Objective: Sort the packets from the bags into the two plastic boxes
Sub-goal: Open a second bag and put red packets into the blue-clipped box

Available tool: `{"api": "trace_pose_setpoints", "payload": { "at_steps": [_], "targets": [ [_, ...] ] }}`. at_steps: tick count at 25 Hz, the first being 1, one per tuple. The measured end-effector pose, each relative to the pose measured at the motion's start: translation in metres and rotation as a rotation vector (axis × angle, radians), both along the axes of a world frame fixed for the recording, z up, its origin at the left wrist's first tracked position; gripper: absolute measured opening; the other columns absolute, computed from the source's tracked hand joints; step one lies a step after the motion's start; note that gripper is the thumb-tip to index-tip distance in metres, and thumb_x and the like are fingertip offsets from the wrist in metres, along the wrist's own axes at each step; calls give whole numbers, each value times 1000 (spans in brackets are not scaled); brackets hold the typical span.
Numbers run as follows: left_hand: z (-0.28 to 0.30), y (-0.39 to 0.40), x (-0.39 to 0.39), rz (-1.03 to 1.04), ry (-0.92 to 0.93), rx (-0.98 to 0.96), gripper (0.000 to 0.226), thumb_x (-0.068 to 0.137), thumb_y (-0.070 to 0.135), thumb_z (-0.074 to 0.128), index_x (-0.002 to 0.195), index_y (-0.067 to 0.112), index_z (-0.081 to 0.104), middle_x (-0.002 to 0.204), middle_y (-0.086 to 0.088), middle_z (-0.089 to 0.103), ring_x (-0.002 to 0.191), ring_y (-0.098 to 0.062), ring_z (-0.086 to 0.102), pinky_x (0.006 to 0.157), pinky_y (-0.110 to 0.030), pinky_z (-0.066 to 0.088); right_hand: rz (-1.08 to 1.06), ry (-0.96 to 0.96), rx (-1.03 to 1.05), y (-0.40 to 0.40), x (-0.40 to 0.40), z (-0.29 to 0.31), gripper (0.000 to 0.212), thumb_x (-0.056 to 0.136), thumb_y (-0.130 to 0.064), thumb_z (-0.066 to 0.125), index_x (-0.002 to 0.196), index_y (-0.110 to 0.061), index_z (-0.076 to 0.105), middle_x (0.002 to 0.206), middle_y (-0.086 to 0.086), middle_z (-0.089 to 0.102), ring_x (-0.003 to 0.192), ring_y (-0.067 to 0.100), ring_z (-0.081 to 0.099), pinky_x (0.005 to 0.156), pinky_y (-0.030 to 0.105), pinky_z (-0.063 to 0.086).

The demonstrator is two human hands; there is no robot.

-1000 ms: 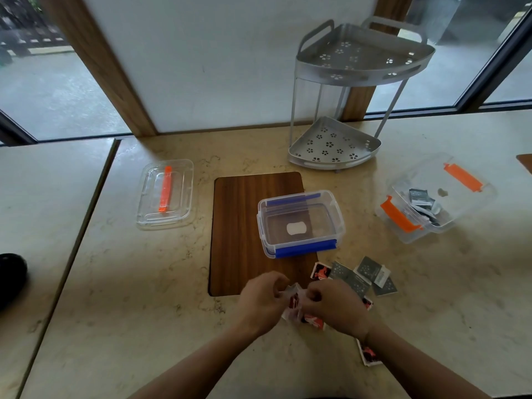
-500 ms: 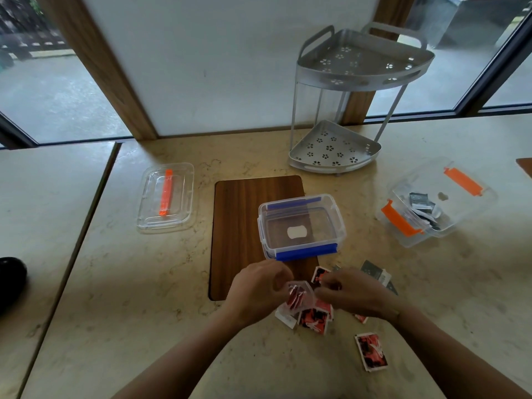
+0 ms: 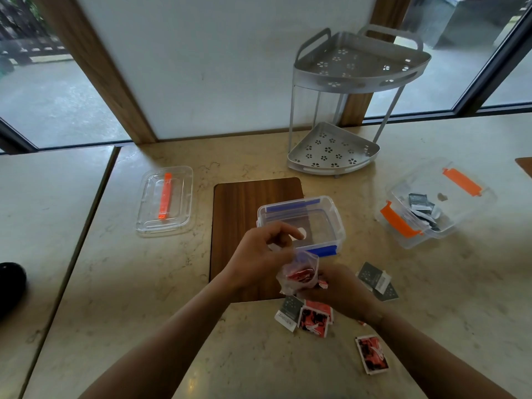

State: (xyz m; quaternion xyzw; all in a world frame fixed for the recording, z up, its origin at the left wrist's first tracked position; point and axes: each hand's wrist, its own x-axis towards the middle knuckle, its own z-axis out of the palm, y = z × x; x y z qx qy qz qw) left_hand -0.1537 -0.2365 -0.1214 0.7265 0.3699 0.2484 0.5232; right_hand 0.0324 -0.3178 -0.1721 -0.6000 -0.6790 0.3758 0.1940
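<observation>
Both hands hold a small clear plastic bag (image 3: 300, 273) with red packets inside, just in front of the blue-clipped box (image 3: 331, 214). My left hand (image 3: 259, 254) pinches the bag's top edge; my right hand (image 3: 342, 292) grips it from below. The blue-clipped box sits on a wooden board (image 3: 239, 226) and looks empty. The orange-clipped box (image 3: 472, 200) at the right holds several grey packets. Red packets (image 3: 315, 319) and grey packets (image 3: 374, 279) lie loose on the counter near my right hand. One red packet (image 3: 371, 354) lies apart, closer to me.
A clear lid with an orange clip (image 3: 165, 198) lies left of the board. A grey two-tier corner rack (image 3: 342, 110) stands at the back by the window. A black object (image 3: 11, 289) sits at the far left edge.
My hands have lifted the bag off the counter and toward the blue-clipped box. My right hand has shifted under the bag, uncovering more loose packets.
</observation>
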Motion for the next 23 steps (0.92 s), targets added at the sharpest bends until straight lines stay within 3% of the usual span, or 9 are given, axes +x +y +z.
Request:
{"api": "trace_pose_setpoints", "payload": {
  "at_steps": [2,4,6,8,10,13,17,19,23],
  "targets": [
    [-6,1,2,117,-86,-103,15,92,6,59,100,17,66,91,4,67,85,-10,67,74,-22,57,-29,78,-27,-2,0,2,16,85,-28,69,97,-36,62,90,-13,67,85,-1,65,77,11,51],
    [-19,-1,3,311,-143,-310,18,100,14,48,99,13,66,94,-2,68,86,-16,67,69,-26,58,-96,139,-59,0,5,0,18,84,-31,70,101,-28,66,89,-5,71,82,7,68,77,21,57],
    [-34,-8,2,413,-35,-523,28,102,28,42,100,13,65,99,-9,68,89,-21,67,70,-27,56,-202,227,-138,4,10,-3,26,83,-33,71,106,-24,64,92,-1,72,81,12,71,76,27,60],
    [-49,-19,0,310,132,-685,35,101,42,42,105,16,65,104,-8,70,92,-21,69,73,-28,56,-311,338,-257,11,13,-6,30,82,-32,72,109,-22,63,94,2,74,82,14,73,75,28,60],
    [-58,-25,1,161,188,-789,34,98,46,48,110,18,65,105,-5,72,95,-19,70,78,-30,57,-351,309,-345,23,13,-12,25,83,-40,69,102,-24,65,90,3,74,79,17,74,73,30,61],
    [-65,-18,9,201,142,-822,26,95,34,58,106,13,67,94,-4,73,84,-17,68,80,-32,55,-380,228,-446,44,9,-19,31,83,-50,65,97,-23,69,85,6,75,71,18,73,68,30,60],
    [-68,8,23,350,134,-859,26,94,31,62,100,7,69,79,-5,70,65,-13,64,58,-25,53,-452,235,-390,70,0,-13,28,87,-44,62,97,-19,66,80,8,73,67,21,68,58,30,54],
    [-69,23,28,365,188,-841,31,93,36,62,99,6,69,77,-6,70,60,-13,63,53,-25,52,-472,231,-346,82,-4,-16,20,89,-44,60,98,-27,56,73,8,70,57,17,62,48,25,48],
    [-77,42,29,293,400,-634,37,95,43,57,96,8,68,72,-4,67,55,-11,60,52,-22,51,-468,165,-381,100,-6,-34,38,89,-50,55,119,-28,47,67,7,67,48,14,56,38,22,42]
  ]
}}
